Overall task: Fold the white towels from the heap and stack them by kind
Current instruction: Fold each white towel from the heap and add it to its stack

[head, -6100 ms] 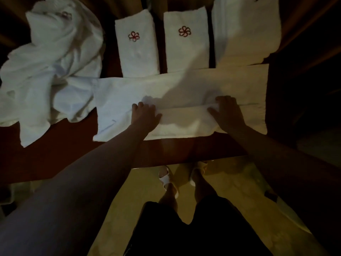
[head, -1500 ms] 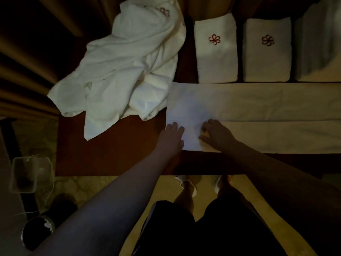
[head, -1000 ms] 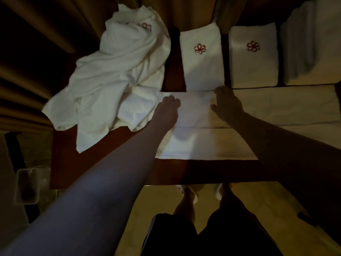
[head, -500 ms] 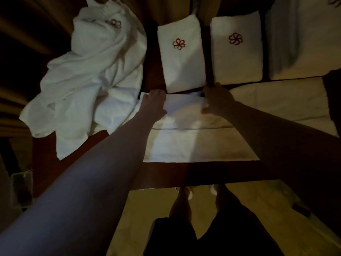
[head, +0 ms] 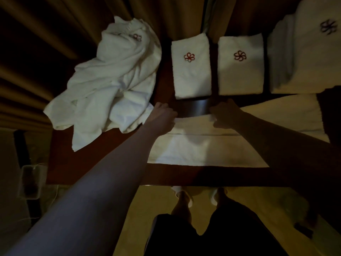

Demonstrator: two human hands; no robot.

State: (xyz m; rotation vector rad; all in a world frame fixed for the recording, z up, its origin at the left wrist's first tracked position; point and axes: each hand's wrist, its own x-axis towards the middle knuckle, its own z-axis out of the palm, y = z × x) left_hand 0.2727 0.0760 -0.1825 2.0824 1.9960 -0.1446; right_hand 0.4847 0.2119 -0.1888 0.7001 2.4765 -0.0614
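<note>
Two bare hands work at the far edge of a long white terry towel point(head: 203, 150) that lies flat across the dark red-brown wooden table point(head: 62, 163), its near edge running parallel to the table's near edge with a strip of bare wood between. Our left hand point(head: 163, 117) and right hand point(head: 224, 115) each curl over the towel's far hem and pinch it, and between them that hem sits back from a glossy bare band of tabletop just short of the folded stacks. To the left, the crumpled heap of white towels point(head: 110, 85) spills over the table's far left side and touches the towel's left end beside our left hand. Beyond the bare band stand two neat rectangular folded white towels, the left one point(head: 191, 69) and the middle one point(head: 239, 65), each with a red flower emblem, set apart by a narrow dark gap. A taller, thicker stack of folded white towels point(head: 302, 58) at far right is cut off by the frame, its emblem blurred. Brown pleated curtains point(head: 36, 52) close off the far side. Our right forearm hides the towel's right part, and the dim light leaves the fingertips hard to make out.
</note>
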